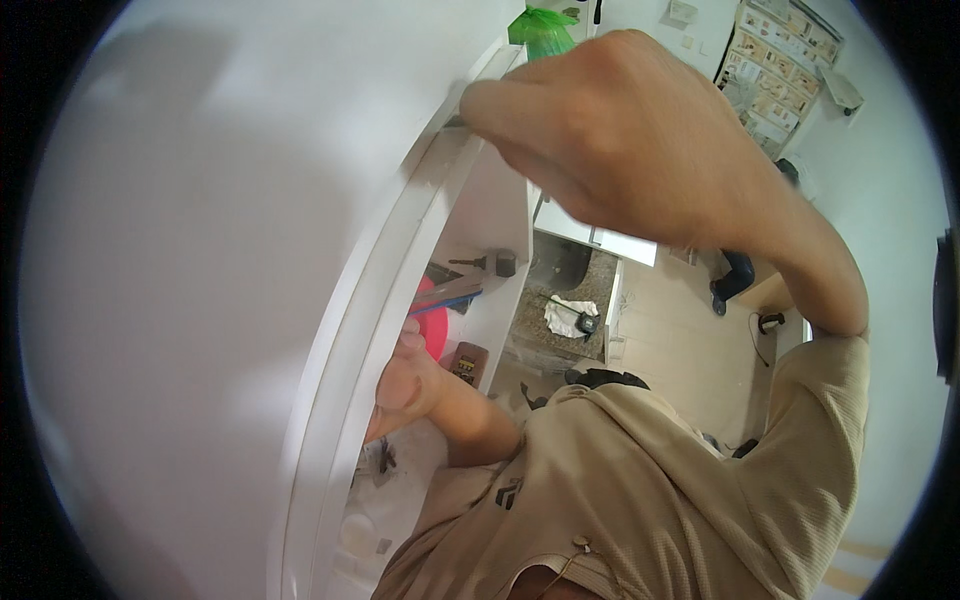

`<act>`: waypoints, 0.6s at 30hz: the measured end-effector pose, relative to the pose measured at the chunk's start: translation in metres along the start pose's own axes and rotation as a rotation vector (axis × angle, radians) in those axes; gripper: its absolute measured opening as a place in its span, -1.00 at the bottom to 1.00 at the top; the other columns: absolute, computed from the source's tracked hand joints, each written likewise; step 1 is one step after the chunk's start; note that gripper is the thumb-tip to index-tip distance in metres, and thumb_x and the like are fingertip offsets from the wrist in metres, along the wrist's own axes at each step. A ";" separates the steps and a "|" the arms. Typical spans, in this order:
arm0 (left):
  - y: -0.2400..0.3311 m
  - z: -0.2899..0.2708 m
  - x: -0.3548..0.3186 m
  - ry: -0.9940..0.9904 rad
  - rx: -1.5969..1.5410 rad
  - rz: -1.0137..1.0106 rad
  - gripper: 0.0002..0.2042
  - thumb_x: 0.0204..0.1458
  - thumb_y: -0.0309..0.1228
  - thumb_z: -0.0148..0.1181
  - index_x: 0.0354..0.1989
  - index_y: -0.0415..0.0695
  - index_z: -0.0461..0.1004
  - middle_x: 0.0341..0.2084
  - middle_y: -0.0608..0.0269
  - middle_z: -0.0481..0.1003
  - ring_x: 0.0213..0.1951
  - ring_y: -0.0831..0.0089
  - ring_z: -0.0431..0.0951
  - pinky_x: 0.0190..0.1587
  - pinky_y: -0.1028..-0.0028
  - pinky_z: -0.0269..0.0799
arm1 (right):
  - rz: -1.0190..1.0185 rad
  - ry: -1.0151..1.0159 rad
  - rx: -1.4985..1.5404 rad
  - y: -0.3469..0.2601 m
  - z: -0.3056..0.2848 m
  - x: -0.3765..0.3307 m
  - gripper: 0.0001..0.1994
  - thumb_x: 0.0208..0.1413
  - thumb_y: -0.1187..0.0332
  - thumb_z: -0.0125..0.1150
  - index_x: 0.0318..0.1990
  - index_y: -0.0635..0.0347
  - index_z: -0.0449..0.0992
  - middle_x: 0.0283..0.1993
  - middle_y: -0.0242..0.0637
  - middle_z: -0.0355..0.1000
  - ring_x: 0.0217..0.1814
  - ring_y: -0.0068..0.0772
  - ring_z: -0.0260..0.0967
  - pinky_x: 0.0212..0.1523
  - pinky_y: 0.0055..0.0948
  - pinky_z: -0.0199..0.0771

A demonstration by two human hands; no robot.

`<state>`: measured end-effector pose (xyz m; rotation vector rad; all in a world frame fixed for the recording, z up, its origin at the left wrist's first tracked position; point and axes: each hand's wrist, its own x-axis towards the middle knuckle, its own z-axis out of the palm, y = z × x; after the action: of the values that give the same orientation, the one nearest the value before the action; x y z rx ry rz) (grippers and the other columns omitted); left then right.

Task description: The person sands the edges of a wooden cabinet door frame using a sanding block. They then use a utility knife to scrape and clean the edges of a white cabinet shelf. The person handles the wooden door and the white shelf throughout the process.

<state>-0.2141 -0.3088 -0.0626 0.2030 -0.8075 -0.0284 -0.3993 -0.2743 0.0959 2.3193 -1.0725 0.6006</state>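
My right hand (pixel 610 130) reaches across the upper part of the head view. Its fingers are closed at the white edge strip (pixel 400 235) of a large white panel (pixel 200 300). A small greyish sliver (pixel 456 122) shows beside the fingertips; most of what they grip is hidden. Lower down, my left hand (pixel 403 385) lies behind the strip, its fingers partly covered by it. Near it are a pink round container (pixel 434 330) with flat strips across it and a brown block (pixel 467 362) with yellow markings.
A black tool (pixel 500 263) lies on the white surface behind the strip. Beyond it, a stone countertop (pixel 530 335) bears a white cloth (pixel 565 315) and a dark tool (pixel 586 323). A green plastic bag (pixel 545 32) stands at the top. Another person's dark-clothed leg (pixel 738 273) shows farther off.
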 end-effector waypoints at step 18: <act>-0.007 -0.005 -0.002 -0.015 0.159 0.129 -0.75 0.10 -0.50 0.21 -0.59 -0.36 0.41 -0.80 0.12 0.37 -0.78 0.39 0.32 -0.73 0.39 0.35 | -0.088 0.016 0.148 -0.029 -0.014 -0.012 -0.74 -0.08 0.52 0.29 -0.17 0.32 0.53 -0.45 -0.25 0.43 -0.54 -0.24 0.44 -0.59 -0.32 0.40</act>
<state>-0.2115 -0.3142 -0.0691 0.3006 -0.8371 0.1567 -0.3858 -0.2426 0.0926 2.4702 -0.9412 0.6835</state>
